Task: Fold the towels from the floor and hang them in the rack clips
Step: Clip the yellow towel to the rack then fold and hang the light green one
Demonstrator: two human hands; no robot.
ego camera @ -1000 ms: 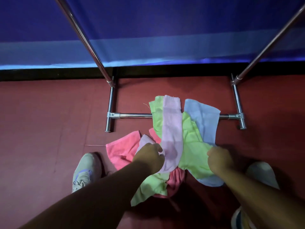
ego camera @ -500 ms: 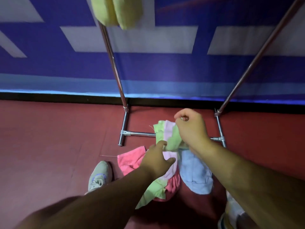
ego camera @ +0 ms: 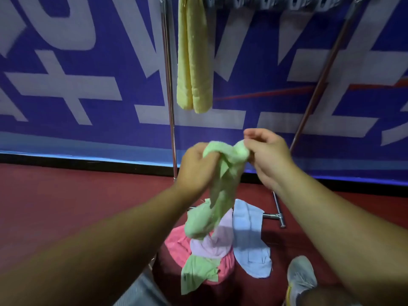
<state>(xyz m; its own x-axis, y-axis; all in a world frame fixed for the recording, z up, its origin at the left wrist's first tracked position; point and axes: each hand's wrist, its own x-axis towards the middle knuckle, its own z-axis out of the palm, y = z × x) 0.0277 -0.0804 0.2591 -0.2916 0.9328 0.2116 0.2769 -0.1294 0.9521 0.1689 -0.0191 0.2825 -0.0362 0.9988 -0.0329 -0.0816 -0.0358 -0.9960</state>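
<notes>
Now that the green towel is lifted off the six-o'clock pile, both hands, left and right, pinch its top; folding can begin

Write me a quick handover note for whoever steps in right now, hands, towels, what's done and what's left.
Left hand: grips the top of the green towel.
Right hand: pinches the same towel's other top corner; the towel hangs bunched, not yet folded.
On the floor: pink towel, lilac towel, blue towel and a second green towel, in a loose pile by the rack's foot bar.
Done: one yellow towel hangs folded from the rack's top.
Left: fold and clip the held towel, then the four on the floor.
</notes>
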